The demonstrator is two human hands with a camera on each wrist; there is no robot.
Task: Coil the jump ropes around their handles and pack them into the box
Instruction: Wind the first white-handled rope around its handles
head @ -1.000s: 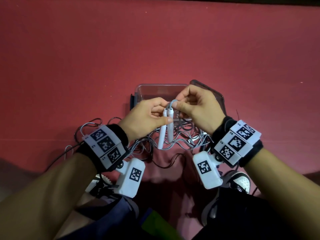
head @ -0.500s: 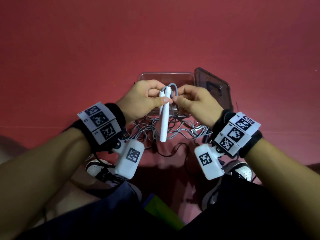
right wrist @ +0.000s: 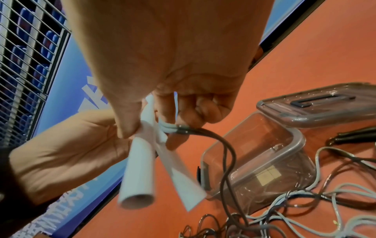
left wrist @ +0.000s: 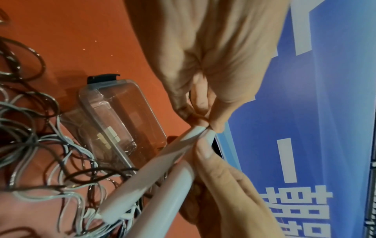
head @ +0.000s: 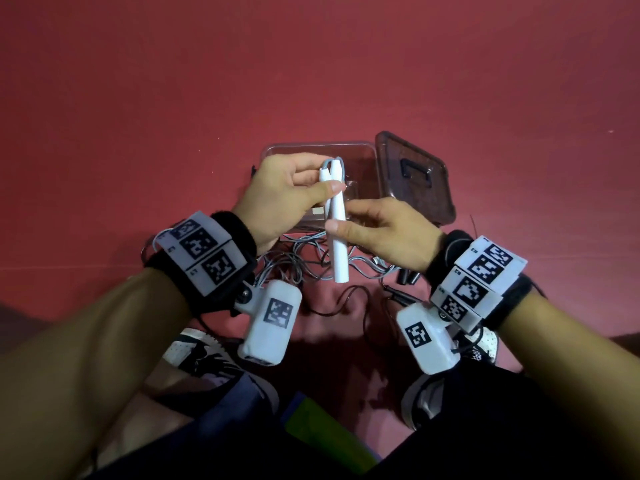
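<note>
Head view: left hand (head: 284, 192) fingers pinch white handles (head: 337, 223); right hand (head: 388, 233) grips the cord.

I see two smooth matt white plastic handles (head: 337, 216), a glossy clear plastic box (head: 318, 150) with its smoky see-through lid (head: 414, 174), rubbery grey cord (right wrist: 284, 207), matt red floor (head: 311, 64).

Dim, even lighting; soft shadows fall near the clear plastic box (head: 318, 148); frame edges bend; wrist views blur close-up.
</note>
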